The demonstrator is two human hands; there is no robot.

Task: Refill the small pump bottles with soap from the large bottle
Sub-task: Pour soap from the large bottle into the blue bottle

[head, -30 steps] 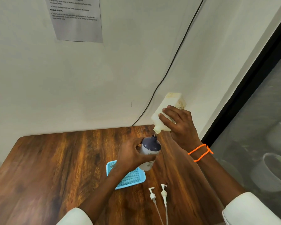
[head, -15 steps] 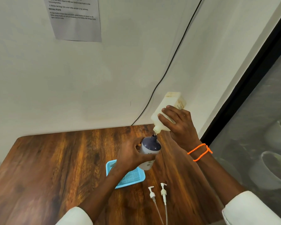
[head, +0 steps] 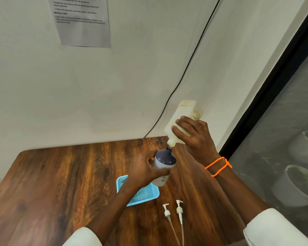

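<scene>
Fingers (head: 180, 124) of the right hand (head: 196, 137) still wrap the inverted large bottle (head: 182, 121), its nozzle at the open neck of the small pump bottle (head: 164, 165) gripped by the left hand (head: 143, 172) above the surface (head: 60, 174). Nothing has shifted over the last second, so pouring likely continues; 2 pump heads (head: 173, 213) lie near the blue tray (head: 142, 194).

Soap poured over the desk (head: 60, 174)

The large bottle (head: 182, 119) is held tilted by the right hand (head: 196, 137), nozzle at the small bottle (head: 163, 166) gripped by the left hand (head: 142, 171).
</scene>
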